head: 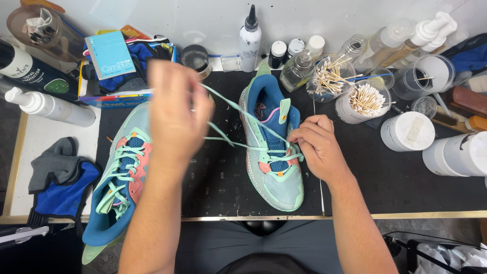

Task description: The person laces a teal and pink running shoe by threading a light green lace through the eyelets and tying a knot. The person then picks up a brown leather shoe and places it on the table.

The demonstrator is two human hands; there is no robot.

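Left hand [175,114] pinches the lace [228,105] raised left of the shoe [271,147]; right hand [317,147] pinches lace at its eyelets; black surface [218,177] before the shoe lies open to the front edge

A mint and blue sneaker [271,147] is lying toe-toward-the-viewer on the black mat. Its mint lace [228,109] is stretching taut up leftward, partly threaded.

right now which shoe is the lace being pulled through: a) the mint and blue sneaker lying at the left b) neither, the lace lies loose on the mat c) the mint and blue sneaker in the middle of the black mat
c: the mint lace runs from the raised left hand to the eyelets of the middle sneaker, where the right hand rests.
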